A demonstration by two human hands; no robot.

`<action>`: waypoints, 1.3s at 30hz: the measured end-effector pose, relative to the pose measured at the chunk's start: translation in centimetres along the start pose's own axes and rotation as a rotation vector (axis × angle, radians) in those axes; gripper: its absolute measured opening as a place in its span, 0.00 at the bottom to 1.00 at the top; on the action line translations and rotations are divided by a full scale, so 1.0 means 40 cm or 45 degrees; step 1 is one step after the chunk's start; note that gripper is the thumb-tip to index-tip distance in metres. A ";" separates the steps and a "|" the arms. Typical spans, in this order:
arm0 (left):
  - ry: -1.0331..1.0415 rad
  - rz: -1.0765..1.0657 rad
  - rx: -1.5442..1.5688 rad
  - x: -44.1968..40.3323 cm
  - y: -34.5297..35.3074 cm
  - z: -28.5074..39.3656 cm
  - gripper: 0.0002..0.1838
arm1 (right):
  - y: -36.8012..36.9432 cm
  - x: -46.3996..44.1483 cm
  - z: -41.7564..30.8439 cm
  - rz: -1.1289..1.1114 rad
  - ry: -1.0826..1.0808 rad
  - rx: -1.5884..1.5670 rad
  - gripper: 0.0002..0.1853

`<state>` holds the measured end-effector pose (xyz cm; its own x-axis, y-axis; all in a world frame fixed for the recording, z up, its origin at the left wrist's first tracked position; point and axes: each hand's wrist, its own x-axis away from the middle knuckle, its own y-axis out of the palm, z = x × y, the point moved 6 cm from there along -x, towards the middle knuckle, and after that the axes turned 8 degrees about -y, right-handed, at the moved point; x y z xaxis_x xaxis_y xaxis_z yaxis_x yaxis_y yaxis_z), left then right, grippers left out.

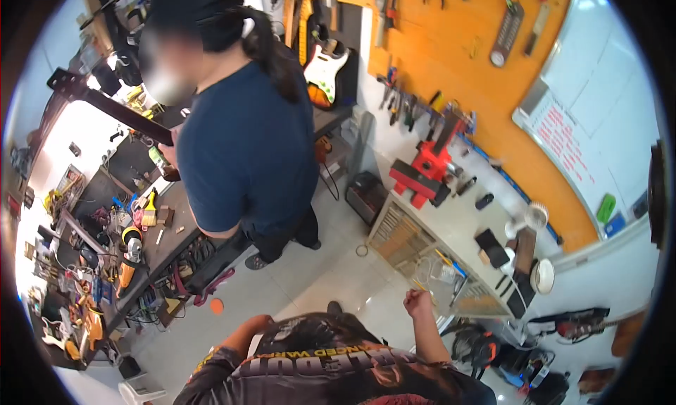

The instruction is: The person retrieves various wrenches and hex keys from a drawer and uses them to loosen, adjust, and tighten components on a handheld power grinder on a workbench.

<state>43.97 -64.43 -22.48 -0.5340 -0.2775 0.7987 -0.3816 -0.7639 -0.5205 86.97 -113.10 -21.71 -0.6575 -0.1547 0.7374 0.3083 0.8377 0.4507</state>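
My right hand [417, 301] is raised in front of my body with its fingers curled closed. Whether anything is inside the fist I cannot make out. It appears in front of the light-coloured cabinet [401, 239]. Close to my waist, my left hand [260, 323] is beside my dark printed shirt [317, 352], its fingers mostly hidden. Another person [246, 137] in a dark blue shirt stands at the workbench to the left. That person's hand is at a long dark guitar neck [120, 113].
The cluttered workbench [176, 239] holds an angle grinder [130, 253] and a yellow brush [149, 211]. A red vise [428, 169] stands on the cabinet. Tools hang on the orange board [458, 46]. An orange disc [217, 306] lies on the floor. Cables and gear stand at the lower right.
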 end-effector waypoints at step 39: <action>-0.107 0.474 0.800 -0.075 0.036 -0.437 0.18 | 1.301 1.022 -0.009 -1.615 -0.557 1.897 0.22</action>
<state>31.84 -54.50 -30.90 -0.4748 -0.6083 0.6360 0.3316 -0.7931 -0.5109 76.37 -76.03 32.06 -0.1640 -0.9762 0.1423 -0.9330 0.1066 -0.3437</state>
